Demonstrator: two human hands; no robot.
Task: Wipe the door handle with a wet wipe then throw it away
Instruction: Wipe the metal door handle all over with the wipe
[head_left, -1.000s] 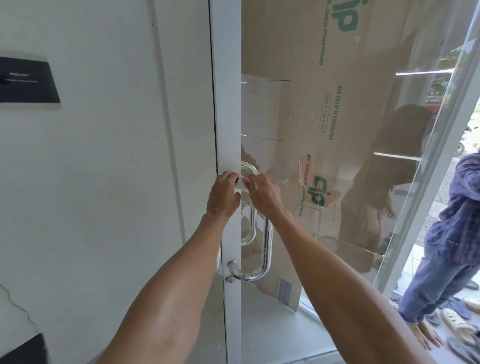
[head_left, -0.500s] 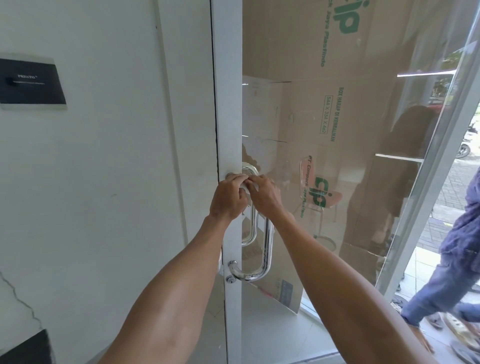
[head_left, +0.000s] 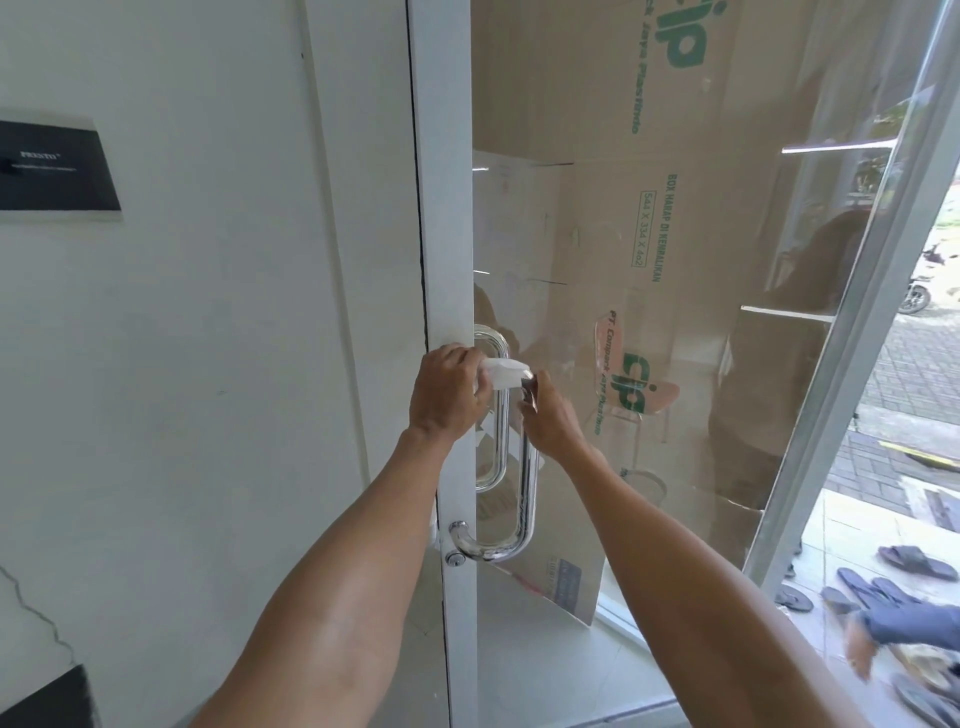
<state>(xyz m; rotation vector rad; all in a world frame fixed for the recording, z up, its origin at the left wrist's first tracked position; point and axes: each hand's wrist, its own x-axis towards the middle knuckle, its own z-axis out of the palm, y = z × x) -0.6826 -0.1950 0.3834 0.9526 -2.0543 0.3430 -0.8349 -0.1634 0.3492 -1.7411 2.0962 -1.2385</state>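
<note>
A chrome D-shaped door handle (head_left: 527, 499) is fixed to the white-framed glass door (head_left: 447, 260). A white wet wipe (head_left: 504, 371) is stretched across the upper part of the handle. My left hand (head_left: 448, 397) grips the wipe's left end beside the door frame. My right hand (head_left: 548, 418) pinches the wipe's right end and rests against the handle bar. A second handle (head_left: 493, 410) shows through the glass on the far side.
Large cardboard sheets (head_left: 649, 234) with green print stand behind the glass. A black plaque (head_left: 54, 166) hangs on the white wall at left. At lower right, several sandals (head_left: 883, 582) lie on the floor and another person's hand (head_left: 860, 644) reaches in.
My hands have moved apart, pulling the wipe out flat across the handle. The other person at right has bent down; only a hand and sleeve remain in view.
</note>
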